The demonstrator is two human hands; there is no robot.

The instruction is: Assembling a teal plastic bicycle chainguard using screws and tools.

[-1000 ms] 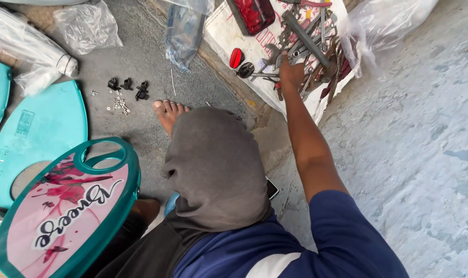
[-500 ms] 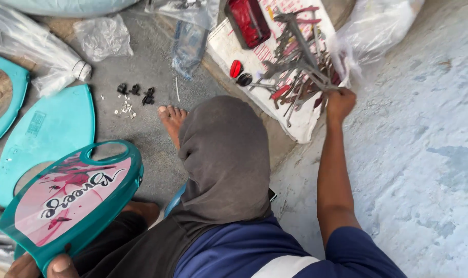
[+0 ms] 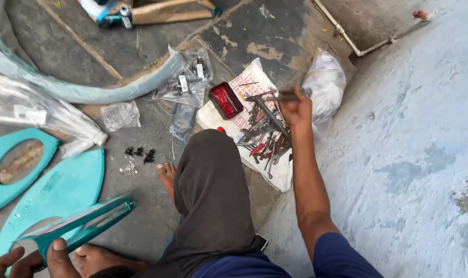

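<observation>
A: What does the right hand (image 3: 295, 109) have?

B: Its fingers are closed round a slim metal tool (image 3: 275, 96), probably a spanner or rod, held level just above the pile of hand tools (image 3: 262, 135) on the white sack (image 3: 275, 177). It looks stiff, hard and fairly light, perhaps greasy; the person grips it near one end, which seems a fair hold, though a grip nearer the middle would likely balance it better.

A: And the left hand (image 3: 23, 260)?

B: Low in the corner, fingers and thumb pinching the edge of a teal plastic panel (image 3: 79, 224), tilted nearly edge-on. It is probably light and a little flexible, so the rim is the natural place to hold it.

A: What is unclear?

B: The tool's working end blurs against the clear plastic bag (image 3: 324, 82). The left hand is cut off by the frame, the raised knee in dark trousers (image 3: 208, 195) hides part of the sack, and the small black parts (image 3: 140, 153) on the floor are too tiny to identify.
</observation>
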